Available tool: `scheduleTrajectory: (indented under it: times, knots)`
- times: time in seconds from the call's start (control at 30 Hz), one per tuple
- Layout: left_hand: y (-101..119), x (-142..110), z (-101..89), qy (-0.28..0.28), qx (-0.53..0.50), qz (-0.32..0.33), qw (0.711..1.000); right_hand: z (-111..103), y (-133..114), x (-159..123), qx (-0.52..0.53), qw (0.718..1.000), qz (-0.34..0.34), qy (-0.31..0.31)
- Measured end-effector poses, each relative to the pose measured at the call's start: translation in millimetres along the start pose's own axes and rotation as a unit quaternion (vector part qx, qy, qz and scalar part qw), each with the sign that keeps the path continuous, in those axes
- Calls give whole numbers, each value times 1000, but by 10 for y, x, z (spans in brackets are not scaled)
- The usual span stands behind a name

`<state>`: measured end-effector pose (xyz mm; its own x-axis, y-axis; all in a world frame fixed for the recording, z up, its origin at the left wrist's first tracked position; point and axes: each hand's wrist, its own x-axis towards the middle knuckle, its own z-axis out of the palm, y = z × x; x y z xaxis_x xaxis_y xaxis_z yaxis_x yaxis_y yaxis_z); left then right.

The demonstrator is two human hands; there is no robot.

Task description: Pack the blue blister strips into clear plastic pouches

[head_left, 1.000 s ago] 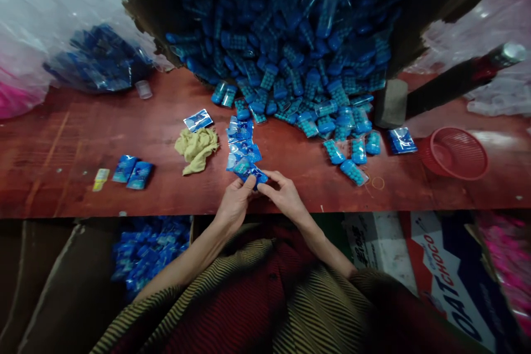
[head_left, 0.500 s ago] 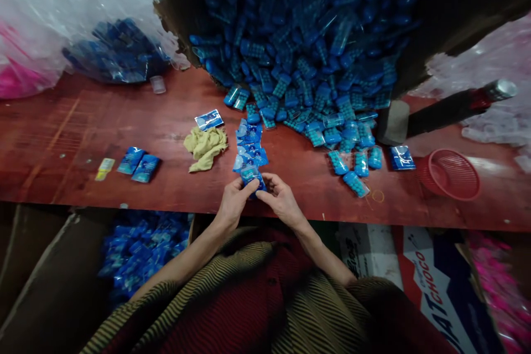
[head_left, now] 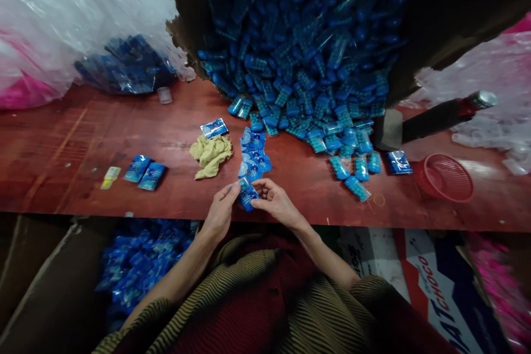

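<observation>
Both my hands meet at the table's front edge around a small blue printed packet [head_left: 248, 197]. My left hand [head_left: 219, 211] pinches its upper left end between thumb and fingers. The lower right side is gripped by my right hand [head_left: 277, 203], thumb on top and fingers curled behind. What is inside the packet is hard to make out. Just beyond my fingers lie several flat blue printed wrappers [head_left: 254, 146], overlapping in a column. A crumpled yellow-green cloth [head_left: 211, 154] rests left of them, with a flat blue-and-white packet [head_left: 214, 128] at its upper edge.
A heap of clear, blue-capped containers with blue balls [head_left: 298, 83] spills from a torn carton. To the right are a blue stack [head_left: 399, 162], a red mesh basket [head_left: 443, 178] and a dark-handled object [head_left: 440, 119]. Two blue packets [head_left: 151, 176] lie left; blue packets fill a box below [head_left: 136, 260].
The packet has turned and tilted between my fingers, showing more of its printed face. My hands have spread slightly, the left shifting toward its upper end. The whole view has shifted a little.
</observation>
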<state>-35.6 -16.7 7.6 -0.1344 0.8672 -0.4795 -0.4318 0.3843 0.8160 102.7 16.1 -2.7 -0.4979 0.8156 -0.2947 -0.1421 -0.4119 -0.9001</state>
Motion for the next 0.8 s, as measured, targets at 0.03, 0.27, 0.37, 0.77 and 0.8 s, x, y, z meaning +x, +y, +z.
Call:
scheduleTrajectory:
  times: [0.03, 0.27, 0.37, 0.77, 0.8]
  knots:
    - [6, -6, -33, 3, 3, -6, 1000, 14, 7, 16, 6, 1000, 10, -9]
    - [13, 6, -178, 81, 69, 87, 990, 64, 28, 18, -50, 997, 52, 11]
    - [20, 27, -185, 87, 109, 105, 985, 98, 3, -43, -97, 995, 39, 7]
    - [5, -89, -151, 22, -15, -34, 999, 176, 140, -53, -45, 999, 23, 5]
    - [23, -105, -164, 25, -12, -41, 999, 207, 179, -48, -46, 999, 18, 4]
